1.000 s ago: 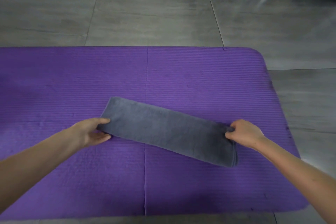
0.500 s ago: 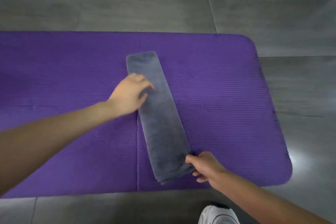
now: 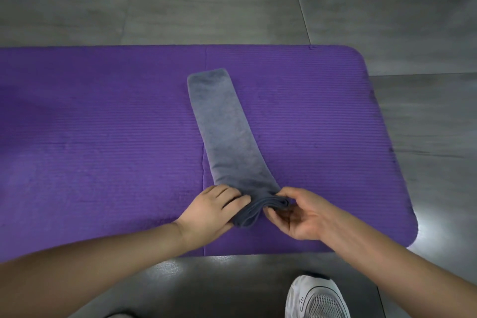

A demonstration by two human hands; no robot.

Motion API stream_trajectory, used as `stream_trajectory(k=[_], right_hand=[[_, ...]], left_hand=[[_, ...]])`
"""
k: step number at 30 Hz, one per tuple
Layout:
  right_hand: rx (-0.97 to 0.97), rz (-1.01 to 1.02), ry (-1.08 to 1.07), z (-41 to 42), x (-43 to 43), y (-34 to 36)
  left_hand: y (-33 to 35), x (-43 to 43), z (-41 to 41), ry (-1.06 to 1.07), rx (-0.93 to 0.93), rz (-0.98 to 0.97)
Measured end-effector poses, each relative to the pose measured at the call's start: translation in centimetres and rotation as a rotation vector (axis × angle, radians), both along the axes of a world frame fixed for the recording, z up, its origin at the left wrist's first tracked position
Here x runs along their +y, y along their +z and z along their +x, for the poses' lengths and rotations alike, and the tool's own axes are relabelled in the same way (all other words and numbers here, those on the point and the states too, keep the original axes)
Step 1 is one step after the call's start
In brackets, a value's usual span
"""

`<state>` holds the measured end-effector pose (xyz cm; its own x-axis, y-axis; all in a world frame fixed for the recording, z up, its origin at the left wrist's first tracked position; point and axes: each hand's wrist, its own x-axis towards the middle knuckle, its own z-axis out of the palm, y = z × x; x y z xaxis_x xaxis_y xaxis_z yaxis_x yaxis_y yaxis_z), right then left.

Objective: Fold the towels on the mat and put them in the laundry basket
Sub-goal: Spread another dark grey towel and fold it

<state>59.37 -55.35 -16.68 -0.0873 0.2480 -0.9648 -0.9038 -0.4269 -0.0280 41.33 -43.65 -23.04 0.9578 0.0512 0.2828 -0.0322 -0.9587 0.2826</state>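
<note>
A grey towel, folded into a long narrow strip, lies lengthwise on the purple mat, running from the mat's middle toward me. Its near end is lifted slightly off the mat and shows several stacked layers. My left hand grips the left corner of that near end. My right hand pinches the right corner of the same end between thumb and fingers. No laundry basket is in view.
Grey tiled floor surrounds the mat. A white mesh shoe stands on the floor just in front of the mat's near edge, under my right forearm. The mat's right end with its rounded corners is close to my right hand.
The towel swung from lying crosswise to pointing away from me. My left hand left the far half and came to the near end beside my right hand, which keeps its hold.
</note>
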Motion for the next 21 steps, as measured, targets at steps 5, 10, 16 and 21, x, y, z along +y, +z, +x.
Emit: stream_trajectory(k=[5, 10, 16, 21], right_hand=[[-0.937, 0.215, 0.419, 1.3, -0.9, -0.1], [-1.185, 0.592, 0.931, 1.4, 0.3, -1.8], [-1.181, 0.55, 0.608, 1.8, 4.4, -3.4], [-1.325, 0.335, 0.732, 2.9, 8.3, -4.8]], left_hand=[[1.7, 2.2, 1.1, 0.056, 0.013, -0.281], [3.7, 4.1, 1.9, 0.314, 0.138, -0.714], [3.3, 6.9, 2.8, 0.526, 0.124, -0.967], [2.5, 8.8, 4.3, 0.768, 0.122, -1.264]])
